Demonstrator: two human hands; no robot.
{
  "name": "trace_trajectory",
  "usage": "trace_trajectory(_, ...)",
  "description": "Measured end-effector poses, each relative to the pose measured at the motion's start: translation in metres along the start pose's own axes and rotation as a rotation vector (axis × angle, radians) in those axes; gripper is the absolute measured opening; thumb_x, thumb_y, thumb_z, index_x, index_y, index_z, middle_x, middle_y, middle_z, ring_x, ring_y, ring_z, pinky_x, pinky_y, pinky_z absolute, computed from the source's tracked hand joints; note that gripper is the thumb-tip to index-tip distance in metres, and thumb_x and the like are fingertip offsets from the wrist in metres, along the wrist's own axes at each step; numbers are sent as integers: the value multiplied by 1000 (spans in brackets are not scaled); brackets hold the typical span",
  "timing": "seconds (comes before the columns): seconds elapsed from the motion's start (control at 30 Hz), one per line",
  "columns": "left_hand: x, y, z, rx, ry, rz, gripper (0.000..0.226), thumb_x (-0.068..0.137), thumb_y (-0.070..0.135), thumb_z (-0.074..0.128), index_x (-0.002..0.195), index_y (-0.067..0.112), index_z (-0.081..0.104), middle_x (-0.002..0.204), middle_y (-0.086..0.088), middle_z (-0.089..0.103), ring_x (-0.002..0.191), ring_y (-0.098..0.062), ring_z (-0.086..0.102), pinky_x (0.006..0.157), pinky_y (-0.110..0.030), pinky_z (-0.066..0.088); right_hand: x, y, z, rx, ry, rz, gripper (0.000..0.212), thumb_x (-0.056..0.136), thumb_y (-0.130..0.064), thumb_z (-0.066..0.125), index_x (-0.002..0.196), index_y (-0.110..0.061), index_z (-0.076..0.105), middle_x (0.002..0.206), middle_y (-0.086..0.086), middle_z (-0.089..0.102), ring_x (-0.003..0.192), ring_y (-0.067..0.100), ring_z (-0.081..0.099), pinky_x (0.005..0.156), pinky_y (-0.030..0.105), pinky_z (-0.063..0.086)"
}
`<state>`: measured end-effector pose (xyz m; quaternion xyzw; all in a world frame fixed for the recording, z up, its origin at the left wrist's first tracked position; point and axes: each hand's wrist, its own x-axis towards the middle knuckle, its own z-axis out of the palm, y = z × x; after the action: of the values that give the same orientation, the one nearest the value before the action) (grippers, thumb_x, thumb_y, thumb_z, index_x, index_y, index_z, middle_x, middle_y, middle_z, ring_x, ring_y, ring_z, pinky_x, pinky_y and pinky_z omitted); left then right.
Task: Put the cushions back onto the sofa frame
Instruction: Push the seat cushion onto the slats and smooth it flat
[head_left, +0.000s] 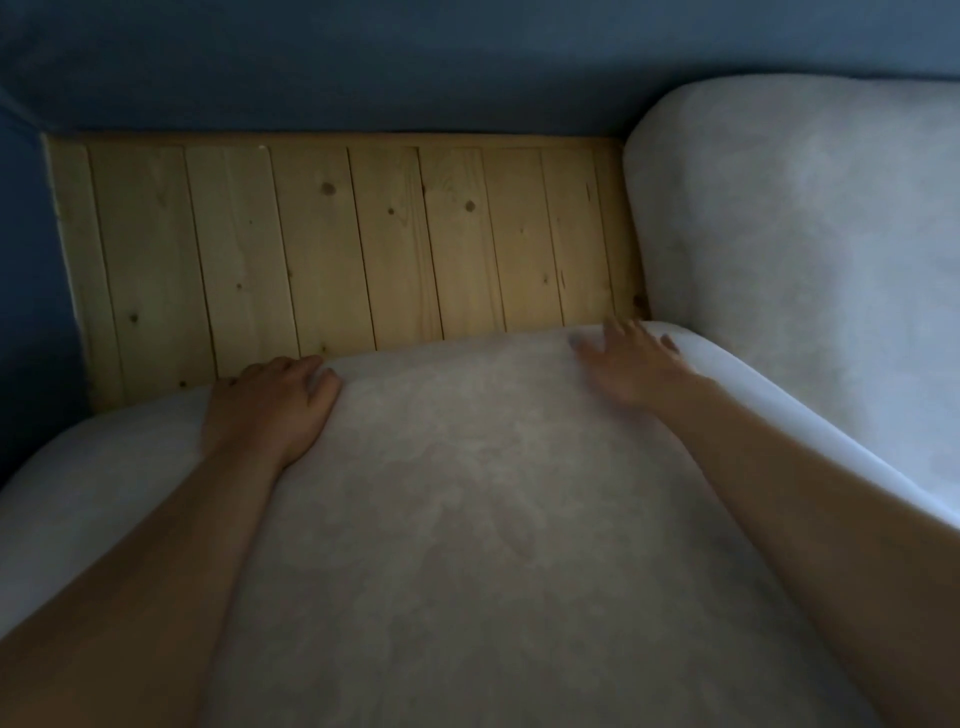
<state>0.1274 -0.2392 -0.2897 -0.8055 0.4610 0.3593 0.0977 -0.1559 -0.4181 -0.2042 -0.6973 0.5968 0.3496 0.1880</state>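
Dimness flattens most detail. Filling the lower half of the frame, a pale cushion (467, 519) lies partly on the sofa frame (322, 249), its far edge covering the near ends of the wooden slats; its near end is cut off by the bottom of the frame, and the slats beneath it are hidden. The left hand (270, 410), left of centre, curls its fingers over the cushion's far edge, with the fingertips out of sight behind it and the thumb on top. The right hand (628, 364), right of centre near the far corner, is motion-blurred; it lies flat on the cushion with fingers spread, gripping nothing. A second cushion (805, 249) sits on the frame at the right, touching the first along its side and cropped by the frame edge. Blue upholstery (363, 78) runs across the top and down the left side.
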Motion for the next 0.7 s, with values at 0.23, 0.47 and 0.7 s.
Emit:
trace_trajectory(0.23,0,-1,1,-8,-16,0,56,100,50,17,149,31,39,151,-1,43,133,-25,43,105,-40,30,-3,-23,8,16,-47,-141,63,102,-53,18,154,-17,20,161,4,19,149,23,16,121,49,10)
trace_trajectory(0.47,-2,-1,3,-12,-13,7,57,100,51,17,150,30,37,152,-3,42,134,-26,41,107,-41,28,-17,-49,27,-89,-119,-260,65,102,-55,15,155,-18,16,162,2,17,149,20,15,122,47,9)
trace_trajectory(0.7,-2,-3,4,5,-10,16,59,99,53,16,149,30,37,150,-3,44,133,-26,42,106,-41,29,-36,-79,37,-141,-105,-358,61,103,-50,14,156,-21,11,164,1,11,150,19,9,122,48,4)
